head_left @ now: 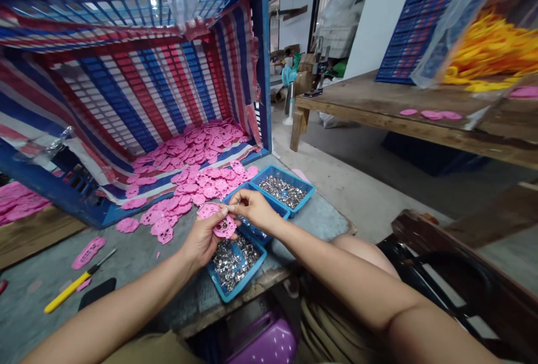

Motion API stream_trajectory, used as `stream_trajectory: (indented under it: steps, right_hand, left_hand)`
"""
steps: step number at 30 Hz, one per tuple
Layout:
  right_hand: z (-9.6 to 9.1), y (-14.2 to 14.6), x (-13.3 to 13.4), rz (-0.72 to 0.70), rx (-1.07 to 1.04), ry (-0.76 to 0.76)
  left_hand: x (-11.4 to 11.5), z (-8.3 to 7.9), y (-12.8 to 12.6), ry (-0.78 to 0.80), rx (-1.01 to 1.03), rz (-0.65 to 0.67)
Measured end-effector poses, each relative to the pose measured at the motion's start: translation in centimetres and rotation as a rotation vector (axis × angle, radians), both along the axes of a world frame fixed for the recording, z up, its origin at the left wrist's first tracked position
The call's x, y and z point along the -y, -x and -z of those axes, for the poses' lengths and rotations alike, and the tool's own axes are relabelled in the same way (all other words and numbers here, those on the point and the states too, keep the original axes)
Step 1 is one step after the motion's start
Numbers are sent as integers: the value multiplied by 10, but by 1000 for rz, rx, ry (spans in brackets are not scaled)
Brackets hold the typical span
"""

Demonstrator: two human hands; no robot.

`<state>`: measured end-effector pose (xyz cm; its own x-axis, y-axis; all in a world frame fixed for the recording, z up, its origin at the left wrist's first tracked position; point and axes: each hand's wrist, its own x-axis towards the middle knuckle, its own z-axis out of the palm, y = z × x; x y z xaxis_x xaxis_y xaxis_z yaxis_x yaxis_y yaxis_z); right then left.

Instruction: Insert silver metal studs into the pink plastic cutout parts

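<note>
My left hand grips a flat pink piece with holes, thumb on top of it. Over the right side of that piece, my right hand has its fingertips pinched together; whatever sits between them is too small to make out. Beneath both hands stand blue trays: one with small shiny metal parts in front, a middle one partly covered by my right hand, and a farther one with metal bits. More pink pieces lie heaped just beyond my hands.
A large blue crate lies on its side, lined with striped cloth, pink pieces spilling out. On the left lie a yellow-handled tool and a dark flat object. A wooden table at right carries yellow pieces.
</note>
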<state>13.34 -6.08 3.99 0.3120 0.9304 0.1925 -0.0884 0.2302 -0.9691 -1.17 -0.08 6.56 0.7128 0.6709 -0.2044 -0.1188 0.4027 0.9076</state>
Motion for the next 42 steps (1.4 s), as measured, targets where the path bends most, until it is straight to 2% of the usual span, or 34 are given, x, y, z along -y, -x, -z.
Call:
stream_trajectory:
  steps: [6, 11, 17, 21, 24, 29, 31, 34, 42]
  right_hand:
    - [5, 4, 0, 3, 27, -16]
    - [5, 3, -3, 33, -3, -18]
    - [-1, -11, 4, 180, -54, -60]
    - [-4, -13, 10, 209, -70, -77]
    - [-7, -7, 16, 167, -92, -83]
    - [-14, 0, 24, 162, -51, -119]
    - [-14, 1, 25, 154, -26, -120]
    - [-14, 1, 25, 132, -13, -116]
    - [-11, 4, 22, 127, -14, -93]
  left_hand:
    - [1, 4, -2, -66, -25, -61]
    - [1, 6, -2, -72, -26, -55]
    - [4, -1, -3, 48, 209, 27]
    - [1, 4, 0, -7, 195, 35]
    - [-5, 13, 3, -163, 146, 25]
    - [-20, 28, 3, -793, 382, 114]
    - [-24, 30, 3, -958, 411, 122]
    - [-25, 30, 3, -1047, 380, 112]
    - [-17, 23, 1, -1064, 403, 137]
